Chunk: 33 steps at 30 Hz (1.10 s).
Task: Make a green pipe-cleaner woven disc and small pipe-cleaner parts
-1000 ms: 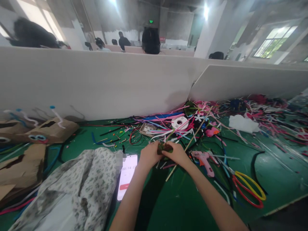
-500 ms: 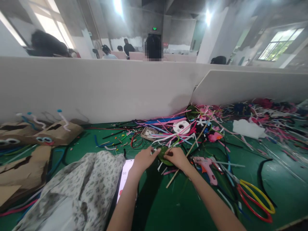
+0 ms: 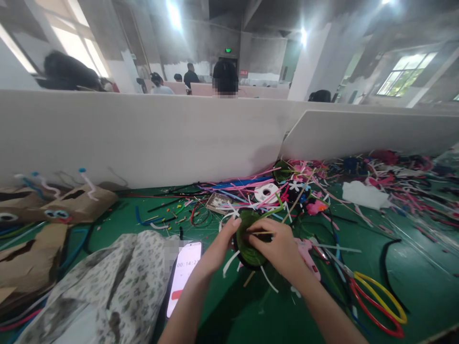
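A round green fuzzy disc with a dark rim, seemingly coiled pipe cleaner [image 3: 246,219], is tilted up between my hands, with white strips sticking out below it. My left hand [image 3: 223,244] grips its left edge, the thumb on the front. The fingers of my right hand [image 3: 277,243] are pinched together at the middle of the disc. A thin pale line shows by those fingertips; what they hold is too small to make out. Beyond the right hand, a wooden stick [image 3: 296,202] slants over the pile.
Right of my hands lie a pink glue gun [image 3: 309,258] and scissors with red and yellow handles [image 3: 380,298]. A phone [image 3: 183,274] and floral cloth [image 3: 122,277] lie left, near cardboard pieces [image 3: 89,203]. Pipe cleaners and a white roll [image 3: 266,193] are heaped before the white partition [image 3: 143,138].
The green disc has come nearer and been tilted up, showing more of its face and white strips. My right hand has moved slightly right and stays pinched at the disc.
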Each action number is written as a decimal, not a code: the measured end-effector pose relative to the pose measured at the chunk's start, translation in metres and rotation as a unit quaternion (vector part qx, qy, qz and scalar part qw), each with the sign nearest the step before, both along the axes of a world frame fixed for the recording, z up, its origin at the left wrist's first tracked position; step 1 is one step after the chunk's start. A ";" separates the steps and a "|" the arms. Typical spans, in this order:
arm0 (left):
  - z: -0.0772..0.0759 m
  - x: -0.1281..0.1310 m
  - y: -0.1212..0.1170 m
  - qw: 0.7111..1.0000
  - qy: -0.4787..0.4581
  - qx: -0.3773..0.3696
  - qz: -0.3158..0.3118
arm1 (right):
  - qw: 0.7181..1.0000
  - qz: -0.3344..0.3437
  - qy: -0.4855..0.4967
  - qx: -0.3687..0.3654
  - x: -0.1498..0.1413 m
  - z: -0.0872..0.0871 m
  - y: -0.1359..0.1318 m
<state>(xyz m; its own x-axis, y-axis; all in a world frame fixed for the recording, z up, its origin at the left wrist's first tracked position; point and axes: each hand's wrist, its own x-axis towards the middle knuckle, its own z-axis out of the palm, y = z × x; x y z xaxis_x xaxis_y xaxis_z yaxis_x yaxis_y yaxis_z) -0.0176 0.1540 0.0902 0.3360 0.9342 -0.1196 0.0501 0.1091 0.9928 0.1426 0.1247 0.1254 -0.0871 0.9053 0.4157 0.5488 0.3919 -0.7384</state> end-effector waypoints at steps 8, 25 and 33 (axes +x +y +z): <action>0.021 0.002 -0.017 0.969 -0.198 -0.145 -0.014 | 0.995 0.020 -0.076 0.062 0.001 0.003 -0.021; -0.001 0.012 -0.016 0.970 -0.190 -0.137 -0.071 | 0.971 0.075 -0.213 0.082 0.034 0.007 -0.041; 0.015 0.012 -0.024 0.960 -0.212 -0.168 -0.075 | 0.958 0.107 -0.249 0.099 0.033 0.023 -0.046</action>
